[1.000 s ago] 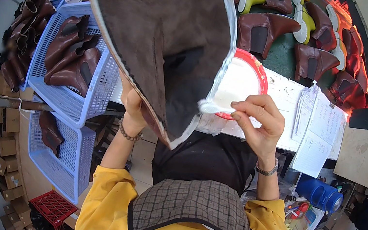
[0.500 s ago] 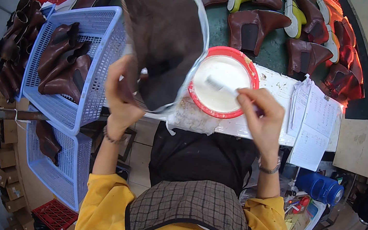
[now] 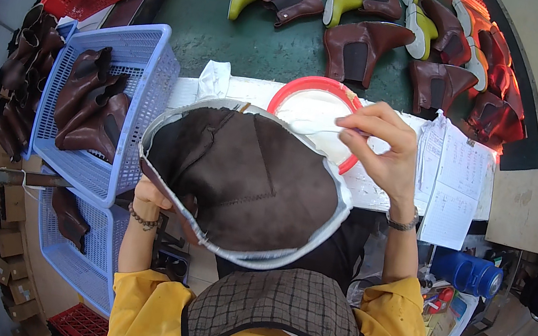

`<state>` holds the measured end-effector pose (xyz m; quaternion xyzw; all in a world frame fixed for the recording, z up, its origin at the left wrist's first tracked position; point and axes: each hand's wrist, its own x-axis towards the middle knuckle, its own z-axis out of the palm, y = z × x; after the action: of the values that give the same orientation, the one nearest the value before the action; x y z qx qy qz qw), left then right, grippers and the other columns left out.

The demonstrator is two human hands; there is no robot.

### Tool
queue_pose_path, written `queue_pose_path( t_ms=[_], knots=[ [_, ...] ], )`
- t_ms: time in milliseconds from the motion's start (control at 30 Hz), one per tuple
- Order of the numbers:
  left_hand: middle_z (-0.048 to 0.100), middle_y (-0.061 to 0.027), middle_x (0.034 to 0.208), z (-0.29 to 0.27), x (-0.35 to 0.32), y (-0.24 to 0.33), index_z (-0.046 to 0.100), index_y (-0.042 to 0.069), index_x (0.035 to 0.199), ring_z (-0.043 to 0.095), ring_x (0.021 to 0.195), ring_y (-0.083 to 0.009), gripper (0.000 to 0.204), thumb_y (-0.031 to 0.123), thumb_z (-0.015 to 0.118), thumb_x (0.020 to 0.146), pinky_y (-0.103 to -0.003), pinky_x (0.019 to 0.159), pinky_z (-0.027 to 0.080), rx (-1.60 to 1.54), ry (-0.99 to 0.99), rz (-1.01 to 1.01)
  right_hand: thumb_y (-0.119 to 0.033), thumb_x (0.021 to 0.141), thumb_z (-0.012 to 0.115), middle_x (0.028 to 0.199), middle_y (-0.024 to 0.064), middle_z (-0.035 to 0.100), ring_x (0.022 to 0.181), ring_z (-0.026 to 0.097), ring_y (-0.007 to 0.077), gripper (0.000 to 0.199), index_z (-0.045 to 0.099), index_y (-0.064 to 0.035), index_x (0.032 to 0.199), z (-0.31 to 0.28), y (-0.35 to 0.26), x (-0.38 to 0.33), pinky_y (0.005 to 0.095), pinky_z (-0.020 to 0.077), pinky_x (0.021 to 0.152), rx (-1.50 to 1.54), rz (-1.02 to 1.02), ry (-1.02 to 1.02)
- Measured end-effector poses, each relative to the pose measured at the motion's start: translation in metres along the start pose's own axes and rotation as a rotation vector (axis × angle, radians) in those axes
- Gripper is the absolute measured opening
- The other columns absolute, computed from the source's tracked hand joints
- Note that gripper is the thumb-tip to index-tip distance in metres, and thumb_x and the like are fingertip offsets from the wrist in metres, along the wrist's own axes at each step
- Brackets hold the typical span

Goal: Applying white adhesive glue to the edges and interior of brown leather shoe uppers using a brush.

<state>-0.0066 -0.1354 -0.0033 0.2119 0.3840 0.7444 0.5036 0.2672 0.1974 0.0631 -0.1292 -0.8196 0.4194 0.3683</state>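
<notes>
Dark brown boot upper (image 3: 245, 178), pale glued rim, held flat.

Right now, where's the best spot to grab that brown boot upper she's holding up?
Probably the pale turned edge of the brown boot upper at its lower left, from underneath, where the left hand already is: the piece is a wide floppy shell and the rim gives fingers something to pinch.

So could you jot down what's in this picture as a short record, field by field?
left hand: holds up a brown boot upper with a pale edge
right hand: pinches a thin brush over the red-rimmed dish
dish contents: white paste
left side: blue baskets of brown uppers
far side: boots on a green belt
right side: paper sheets
</notes>
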Motion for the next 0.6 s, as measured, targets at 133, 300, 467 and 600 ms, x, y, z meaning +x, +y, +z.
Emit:
queue_pose_path(
  t_ms=[133, 300, 467, 600],
  knots=[
    [0.063, -0.0269, 0.133, -0.001, -0.001, 0.002, 0.038, -0.013, 0.149, 0.061, 0.125, -0.0375, 0.105, -0.006, 0.076, 0.051, -0.043, 0.110, 0.047, -0.003, -0.056, -0.012, 0.003, 0.082, 0.077, 0.094, 0.0079, 0.070, 0.081, 0.065, 0.0123, 0.018, 0.079, -0.0012, 0.100, -0.001, -0.001, -0.003, 0.0232, 0.0502, 0.069, -0.014, 0.019, -0.061],
    [0.061, -0.0270, 0.136, -0.003, 0.003, 0.010, 0.038, -0.014, 0.148, 0.060, 0.126, -0.0371, 0.104, -0.005, 0.076, 0.052, -0.043, 0.109, 0.046, -0.005, -0.110, -0.022, 0.001, 0.082, 0.078, 0.092, 0.0085, 0.071, 0.082, 0.066, 0.0133, 0.016, 0.079, -0.0010, 0.098, -0.009, -0.001, -0.022, 0.0238, 0.0504, 0.070, 0.001, 0.137, -0.028],
    [0.059, -0.0272, 0.138, 0.026, 0.025, -0.012, 0.037, -0.014, 0.148, 0.059, 0.128, -0.0366, 0.104, -0.004, 0.076, 0.052, -0.043, 0.109, 0.046, -0.013, -0.188, -0.075, -0.004, 0.081, 0.081, 0.087, 0.0035, 0.071, 0.072, 0.062, 0.0121, 0.016, 0.079, -0.0066, 0.097, 0.008, 0.001, 0.001, 0.0281, 0.0437, 0.072, -0.011, -0.024, -0.023],
    [0.058, -0.0273, 0.140, 0.035, 0.029, -0.017, 0.037, -0.015, 0.148, 0.058, 0.129, -0.0363, 0.104, -0.003, 0.076, 0.052, -0.043, 0.109, 0.046, -0.016, -0.225, -0.090, -0.006, 0.082, 0.080, 0.086, 0.0037, 0.072, 0.071, 0.061, 0.0112, 0.014, 0.080, -0.0077, 0.096, 0.010, 0.000, 0.015, 0.0283, 0.0395, 0.073, -0.022, -0.077, -0.013]
  ],
)
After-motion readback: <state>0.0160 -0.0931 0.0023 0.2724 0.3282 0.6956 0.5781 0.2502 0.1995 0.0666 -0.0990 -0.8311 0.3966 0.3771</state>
